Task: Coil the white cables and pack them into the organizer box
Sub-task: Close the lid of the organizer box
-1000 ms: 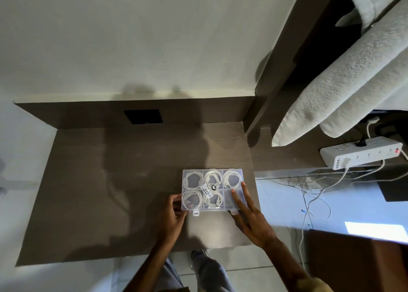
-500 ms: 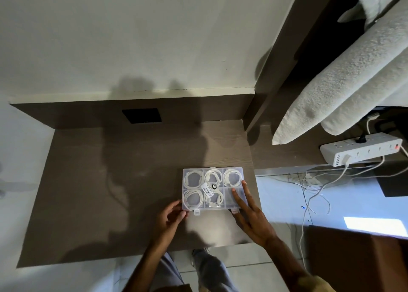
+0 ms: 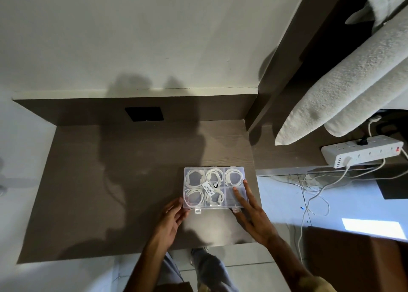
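Lid's down on organizer box (image 3: 215, 188), five coiled cables (image 3: 194, 178) inside. My right hand (image 3: 250, 214) presses flat, fingers spread; left hand (image 3: 171, 217) loosely braces corner for latching.

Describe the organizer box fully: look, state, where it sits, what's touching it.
The organizer box is clear plastic, rectangular, split into six compartments, two rows of three. Five hold coiled white cables; the near-right one looks empty. Its lid appears closed, with a label on top and two latch tabs on the near edge. It lies flat near the desk's right edge. The left hand touches its near-left corner; right hand fingers rest on its right end.
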Demonstrator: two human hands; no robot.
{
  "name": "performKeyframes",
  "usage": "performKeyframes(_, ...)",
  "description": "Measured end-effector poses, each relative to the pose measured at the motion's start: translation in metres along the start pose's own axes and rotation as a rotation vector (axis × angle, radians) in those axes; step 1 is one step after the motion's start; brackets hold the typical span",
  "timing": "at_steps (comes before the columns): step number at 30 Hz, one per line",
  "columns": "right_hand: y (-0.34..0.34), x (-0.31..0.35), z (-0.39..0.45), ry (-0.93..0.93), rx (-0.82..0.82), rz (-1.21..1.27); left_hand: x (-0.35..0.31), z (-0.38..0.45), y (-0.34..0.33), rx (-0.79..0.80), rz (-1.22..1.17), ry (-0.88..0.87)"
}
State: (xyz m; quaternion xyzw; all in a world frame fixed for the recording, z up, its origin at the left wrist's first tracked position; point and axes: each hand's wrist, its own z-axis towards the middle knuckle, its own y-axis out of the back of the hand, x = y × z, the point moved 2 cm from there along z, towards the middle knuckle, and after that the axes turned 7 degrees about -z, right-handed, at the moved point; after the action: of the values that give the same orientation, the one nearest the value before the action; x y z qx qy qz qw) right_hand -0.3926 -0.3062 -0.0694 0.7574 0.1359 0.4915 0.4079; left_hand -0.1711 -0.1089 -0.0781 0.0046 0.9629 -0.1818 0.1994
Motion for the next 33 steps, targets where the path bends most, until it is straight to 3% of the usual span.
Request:
performKeyframes(4, -0.002, -0.001, 0.001, 0.001, -0.003, -0.004, -0.011, -0.004, -0.006, -0.017, 0.183, -0.126)
performKeyframes(9, -0.004, -0.002, 0.0, -0.008, -0.015, -0.026, -0.015, -0.002, -0.004, 0.0, 0.649, -0.415)
performKeyframes(13, -0.006, -0.004, 0.001, -0.012, -0.016, -0.034, -0.014, -0.003, -0.003, 0.032, 0.865, -0.484)
performKeyframes(25, -0.007, -0.002, 0.003, -0.008, -0.066, -0.036, -0.006, 0.0, 0.001, -0.008, 1.056, -0.586)
performKeyframes(31, -0.01, 0.001, 0.005, -0.072, -0.094, -0.08, 0.007, -0.012, -0.01, -0.077, 1.198, -0.798)
performKeyframes(33, -0.009, 0.002, 0.005, -0.071, -0.097, -0.079, 0.009, -0.013, -0.014, 0.002, 1.32, -0.882)
